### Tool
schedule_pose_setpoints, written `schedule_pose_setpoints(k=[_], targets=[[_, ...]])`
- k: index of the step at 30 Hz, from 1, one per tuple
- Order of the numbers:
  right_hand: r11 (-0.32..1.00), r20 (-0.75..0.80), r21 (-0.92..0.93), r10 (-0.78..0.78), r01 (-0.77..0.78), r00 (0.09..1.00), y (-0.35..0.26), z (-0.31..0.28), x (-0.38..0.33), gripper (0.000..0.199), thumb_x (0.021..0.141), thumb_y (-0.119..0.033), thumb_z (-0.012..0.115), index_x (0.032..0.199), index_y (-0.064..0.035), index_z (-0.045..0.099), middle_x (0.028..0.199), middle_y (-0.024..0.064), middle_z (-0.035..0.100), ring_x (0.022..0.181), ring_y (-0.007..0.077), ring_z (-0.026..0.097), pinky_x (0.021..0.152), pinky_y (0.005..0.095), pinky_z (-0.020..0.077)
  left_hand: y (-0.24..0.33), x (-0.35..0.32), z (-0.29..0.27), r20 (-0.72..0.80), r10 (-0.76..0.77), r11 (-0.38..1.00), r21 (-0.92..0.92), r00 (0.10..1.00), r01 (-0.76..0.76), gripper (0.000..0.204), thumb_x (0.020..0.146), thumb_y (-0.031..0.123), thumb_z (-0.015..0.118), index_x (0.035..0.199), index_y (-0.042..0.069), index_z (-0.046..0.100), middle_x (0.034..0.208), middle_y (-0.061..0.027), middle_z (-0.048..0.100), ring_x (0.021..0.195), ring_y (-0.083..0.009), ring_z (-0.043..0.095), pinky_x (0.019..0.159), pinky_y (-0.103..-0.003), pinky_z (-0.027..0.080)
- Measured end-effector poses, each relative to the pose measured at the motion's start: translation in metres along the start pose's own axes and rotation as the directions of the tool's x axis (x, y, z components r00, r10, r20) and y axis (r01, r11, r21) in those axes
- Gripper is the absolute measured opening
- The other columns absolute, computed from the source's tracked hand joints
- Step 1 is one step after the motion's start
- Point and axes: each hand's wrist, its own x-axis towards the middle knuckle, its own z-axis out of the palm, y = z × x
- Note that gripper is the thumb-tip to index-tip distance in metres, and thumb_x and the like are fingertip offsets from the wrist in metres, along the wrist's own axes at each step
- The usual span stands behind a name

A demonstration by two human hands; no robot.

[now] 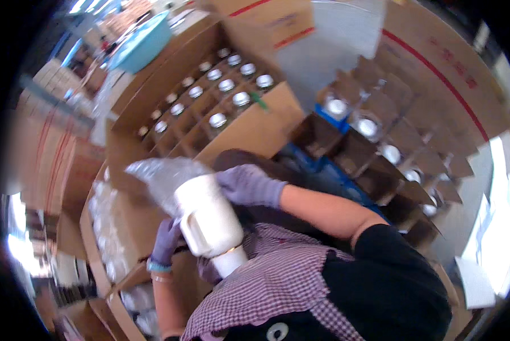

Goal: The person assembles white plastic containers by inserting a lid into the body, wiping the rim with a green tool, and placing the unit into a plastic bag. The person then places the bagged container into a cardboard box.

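A white tumbler (209,216) with a side handle lies tilted in front of my apron, its narrow end toward me. A clear plastic bag (161,179) sits at its wide far end and spreads off to the left. My right hand (246,184), in a purple knit glove, is closed at the wide end; the tumbler partly hides its fingers. On the handle side, my left hand (165,241), gloved alike, is closed where the bag's edge meets the tumbler. How far the bag covers the tumbler is hard to see.
Ahead stands a divided carton (209,139) with several silver-capped bottles. To the right, cardboard dividers (374,159) hold white-topped items above a blue crate (334,176). Bagged items (110,233) fill a box at left. A light-blue basin (144,42) stands at the back.
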Motion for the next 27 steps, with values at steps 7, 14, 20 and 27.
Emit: schedule_pose_setpoints(k=[7,14,20,27], targets=[[0.829,0.311,0.533,-0.377,0.168,0.873,-0.026,0.026,-0.071,0.025,0.095,-0.029,0.061,0.093,-0.0046,0.06,0.086,0.0207,0.066,0.083,0.0373,0.068,0.075,0.0451,0.0537,-0.025,-0.015,0.015,-0.391,0.219,0.975,0.127,0.894,-0.184,0.029,0.088,0.025,0.062,0.084,-0.004,0.066,0.069,-0.0109,0.063,0.063,-0.013,0.056,0.06,-0.032,0.047],[0.946,0.232,0.296,-0.209,0.135,0.95,-0.065,-0.002,-0.074,0.02,0.097,-0.027,0.06,0.094,-0.0078,0.057,0.084,0.0171,0.064,0.079,0.035,0.068,0.07,0.0424,0.0534,0.061,-0.034,0.037,-0.094,0.481,0.759,0.542,0.872,-0.36,0.029,0.085,0.028,0.068,0.086,-0.001,0.07,0.072,-0.0055,0.066,0.071,-0.0125,0.065,0.061,-0.032,0.051],[0.962,-0.054,0.273,0.018,-0.003,0.998,-0.087,-0.034,-0.078,0.081,0.073,-0.042,0.086,0.14,-0.0136,0.051,0.129,0.021,0.055,0.117,0.0351,0.057,0.099,0.0446,0.0484,0.043,0.013,0.033,-0.297,0.262,0.912,-0.234,0.918,-0.336,0.029,0.096,0.018,0.056,0.104,-0.005,0.071,0.101,-0.0103,0.072,0.089,-0.0196,0.068,0.077,-0.033,0.055],[0.984,-0.565,-0.147,-0.003,-0.098,0.825,-0.039,-0.052,-0.096,0.084,0.064,-0.024,0.09,0.138,-0.0136,0.051,0.148,0.028,0.035,0.134,0.047,0.043,0.112,0.0502,0.0412,0.164,0.057,0.119,-0.202,0.195,0.62,-0.733,0.96,-0.28,0.038,0.102,0.032,0.061,0.115,-0.003,0.069,0.098,-0.0096,0.073,0.082,-0.0147,0.069,0.074,-0.03,0.055]])
